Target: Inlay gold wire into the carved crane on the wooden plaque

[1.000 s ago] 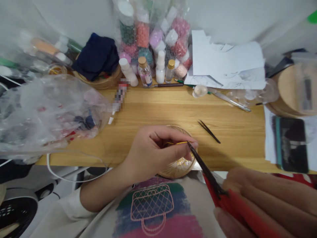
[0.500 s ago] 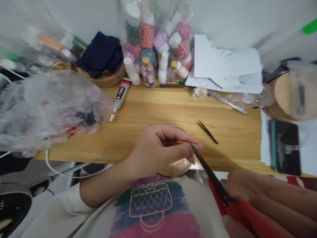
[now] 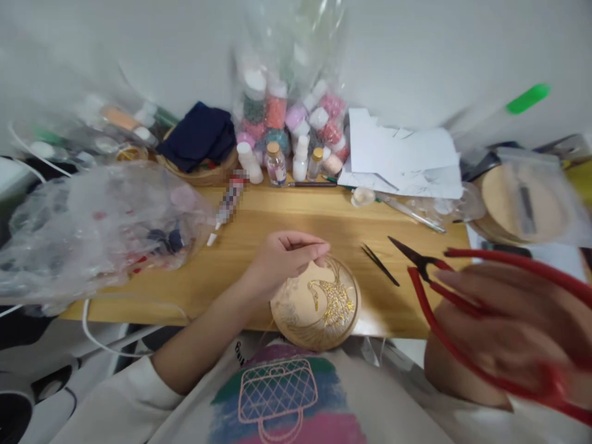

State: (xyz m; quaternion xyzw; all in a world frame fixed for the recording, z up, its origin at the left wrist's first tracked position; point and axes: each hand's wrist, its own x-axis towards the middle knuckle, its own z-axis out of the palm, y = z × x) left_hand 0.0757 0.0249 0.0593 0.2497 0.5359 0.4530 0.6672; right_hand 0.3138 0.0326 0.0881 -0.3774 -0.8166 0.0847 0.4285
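Above a round wooden-framed hoop [image 3: 319, 308], my left hand [image 3: 289, 262] is closed in a pinch, thumb against forefinger. Whatever lies between those fingertips is too fine to make out. The hoop carries beige fabric with a swan-like design in gold beads or thread. It rests at the table's front edge, close against my shirt. At the right, my right hand [image 3: 504, 320] grips a pair of scissors [image 3: 420, 262] with big red loop handles and dark blades. The scissors are raised and point left, apart from the hoop. Motion blurs this hand somewhat.
Black tweezers [image 3: 380, 265] lie right of the hoop. Small bottles [image 3: 276, 163] and bagged bead jars [image 3: 277, 111] line the back. A glue tube [image 3: 230, 200] and a clear plastic bag [image 3: 106, 216] lie left; white papers [image 3: 402, 154] and a silver pen-like tool [image 3: 411, 214] lie right.
The scissors have drawn away from my left fingertips to the right, and their blades are now spread. A yellow strand seen at the left pinch no longer shows. The hoop is more exposed.
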